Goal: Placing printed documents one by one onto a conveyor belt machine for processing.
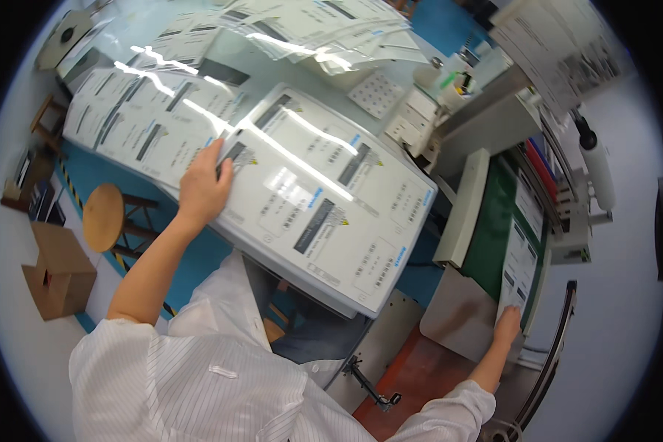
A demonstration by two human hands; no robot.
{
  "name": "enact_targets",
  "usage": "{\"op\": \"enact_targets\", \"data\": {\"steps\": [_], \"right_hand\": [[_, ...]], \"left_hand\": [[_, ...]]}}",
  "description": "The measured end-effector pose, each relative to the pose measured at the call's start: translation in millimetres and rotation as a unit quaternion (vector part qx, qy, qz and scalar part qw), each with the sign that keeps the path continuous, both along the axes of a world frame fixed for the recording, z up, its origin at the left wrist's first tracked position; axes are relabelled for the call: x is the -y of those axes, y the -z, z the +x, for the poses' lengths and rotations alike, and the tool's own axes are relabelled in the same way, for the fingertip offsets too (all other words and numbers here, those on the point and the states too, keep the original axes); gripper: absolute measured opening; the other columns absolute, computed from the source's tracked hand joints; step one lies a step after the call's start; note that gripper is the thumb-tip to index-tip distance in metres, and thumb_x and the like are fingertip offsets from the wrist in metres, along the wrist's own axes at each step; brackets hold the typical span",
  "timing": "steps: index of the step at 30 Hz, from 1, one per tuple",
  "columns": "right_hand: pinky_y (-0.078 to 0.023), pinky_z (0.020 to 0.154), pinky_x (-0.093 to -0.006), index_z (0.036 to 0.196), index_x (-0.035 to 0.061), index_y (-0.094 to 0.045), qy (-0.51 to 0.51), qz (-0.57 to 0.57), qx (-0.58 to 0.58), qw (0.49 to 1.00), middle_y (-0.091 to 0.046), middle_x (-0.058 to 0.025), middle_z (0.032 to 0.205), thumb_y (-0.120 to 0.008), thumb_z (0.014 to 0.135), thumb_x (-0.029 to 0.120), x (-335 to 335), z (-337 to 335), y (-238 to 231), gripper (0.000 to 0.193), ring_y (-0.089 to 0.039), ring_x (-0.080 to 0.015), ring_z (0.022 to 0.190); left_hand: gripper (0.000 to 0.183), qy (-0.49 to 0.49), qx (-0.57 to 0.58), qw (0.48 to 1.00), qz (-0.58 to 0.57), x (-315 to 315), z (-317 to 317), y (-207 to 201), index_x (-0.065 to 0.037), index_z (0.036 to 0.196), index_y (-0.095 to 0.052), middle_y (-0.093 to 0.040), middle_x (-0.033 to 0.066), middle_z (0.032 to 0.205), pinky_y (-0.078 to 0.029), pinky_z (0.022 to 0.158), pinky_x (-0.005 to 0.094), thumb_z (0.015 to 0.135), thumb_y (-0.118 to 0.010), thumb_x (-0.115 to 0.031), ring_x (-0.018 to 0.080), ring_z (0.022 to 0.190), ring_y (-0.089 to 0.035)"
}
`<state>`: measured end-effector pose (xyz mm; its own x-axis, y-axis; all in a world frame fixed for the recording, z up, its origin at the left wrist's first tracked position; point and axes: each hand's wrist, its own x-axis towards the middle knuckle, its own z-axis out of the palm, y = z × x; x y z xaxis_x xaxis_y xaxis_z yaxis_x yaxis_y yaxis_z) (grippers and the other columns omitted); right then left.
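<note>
My left hand (pixel 205 180) rests at the left edge of a thick stack of glossy white printed sheets (pixel 280 199), its thumb and forefinger apart. Grey blocks, blue marks and small boxes are printed on the top sheet, and light glares off it. Out to the right, my right hand (pixel 507 324) has its fingers closed on the near end of a narrow printed sheet (pixel 519 269). That sheet lies along a green conveyor belt (pixel 486 254) of a machine. Farther up the belt is another printed piece (pixel 528 205), beneath the machine's frame.
More printed sheets (pixel 144 121) cover the table's left side, and a loose pile (pixel 324 29) lies at the back. A pen holder (pixel 457 92) stands beside the machine. On the left are a wooden stool (pixel 103 217) and an open cardboard box (pixel 62 272).
</note>
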<state>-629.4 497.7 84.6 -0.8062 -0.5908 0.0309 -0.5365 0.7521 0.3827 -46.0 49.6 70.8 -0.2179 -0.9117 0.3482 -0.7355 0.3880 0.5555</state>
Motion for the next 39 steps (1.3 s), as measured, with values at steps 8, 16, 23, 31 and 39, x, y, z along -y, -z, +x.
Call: {"op": "enact_targets", "data": {"steps": [8, 16, 23, 31, 39], "right_hand": [[-0.048, 0.068, -0.0508, 0.096, 0.0, -0.055, -0.049, -0.118, -0.105, 0.986, -0.061, -0.0217, 0.096, -0.045, 0.095, 0.01, 22, 29, -30, 0.014, -0.06, -0.044, 0.085], [-0.052, 0.065, -0.0423, 0.106, -0.0007, -0.058, -0.311, -0.241, -0.145, 0.908, -0.061, -0.0165, 0.092, -0.047, 0.095, 0.004, 98, 251, -90, 0.017, -0.062, -0.0372, 0.082], [-0.057, 0.074, -0.0416, 0.097, -0.0049, -0.06, -0.619, -0.267, 0.025, 0.738, -0.062, -0.0143, 0.085, -0.051, 0.087, -0.005, 120, 387, -60, 0.014, -0.064, -0.0292, 0.073], [-0.056, 0.08, -0.0417, 0.097, -0.0025, -0.062, -0.588, -0.236, 0.091, 0.769, -0.062, -0.013, 0.088, -0.058, 0.079, -0.005, 90, 428, -40, 0.019, -0.063, -0.0276, 0.08], [-0.055, 0.081, -0.0404, 0.099, -0.0024, -0.065, -0.484, -0.277, -0.01, 0.83, -0.063, -0.0106, 0.087, -0.063, 0.082, -0.004, 94, 440, -55, 0.018, -0.064, -0.0245, 0.081]], "left_hand": [[0.04, 0.007, -0.023, 0.999, -0.048, 4, -2, 4, 0.001, 0.122, -0.053, -0.061, 0.0205, 0.112, -0.049, 0.084, 0.0439, 0.089, -0.054, -0.022, 0.0373, 0.097, -0.061], [0.038, 0.019, -0.057, 0.997, -0.057, 2, 6, -2, -0.002, 0.12, -0.053, -0.058, 0.016, 0.111, -0.046, 0.088, 0.0425, 0.087, -0.055, -0.019, 0.0334, 0.102, -0.057], [0.028, 0.11, -0.127, 0.984, -0.065, 11, 18, 6, -0.005, 0.108, -0.064, -0.058, 0.0119, 0.116, -0.042, 0.094, 0.0358, 0.092, -0.051, -0.025, 0.0307, 0.107, -0.053], [0.028, 0.238, -0.196, 0.932, 0.193, 29, 32, -12, -0.005, 0.083, -0.07, -0.058, 0.0147, 0.122, -0.037, 0.098, 0.0351, 0.088, -0.062, -0.031, 0.0274, 0.113, -0.051], [0.013, 0.162, -0.229, 0.959, -0.039, -5, 49, -26, -0.004, 0.074, -0.062, -0.061, 0.0104, 0.11, -0.039, 0.095, 0.0359, 0.079, -0.068, -0.014, 0.0272, 0.105, -0.052]]}}
